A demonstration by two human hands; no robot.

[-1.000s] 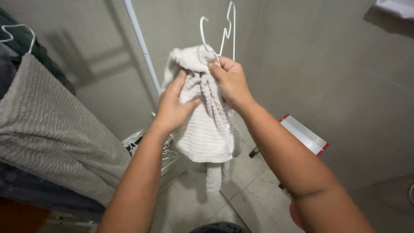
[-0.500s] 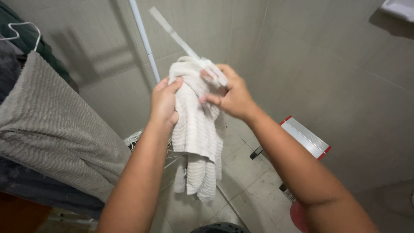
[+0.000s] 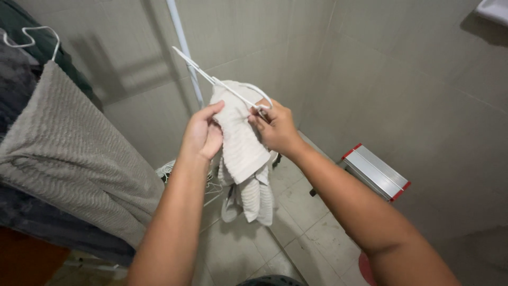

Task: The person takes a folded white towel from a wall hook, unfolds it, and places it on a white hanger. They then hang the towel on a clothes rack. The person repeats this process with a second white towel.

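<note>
Above grey floor tiles (image 3: 296,212) — tiled walls (image 3: 402,79)

White ribbed towel (image 3: 241,148), bunched, gripped by left hand (image 3: 202,133) and right hand (image 3: 276,127); white wire hanger (image 3: 222,87) threaded through top. Grey towel (image 3: 74,159) hanging left; tiled floor (image 3: 296,212) below.

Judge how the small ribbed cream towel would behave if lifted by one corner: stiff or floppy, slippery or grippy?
Probably floppy: the towel droops in loose folds below the left hand and right hand. Its ribbed weave looks grippy, not slippery. It seems light, since the thin white hanger shows no bending.
</note>
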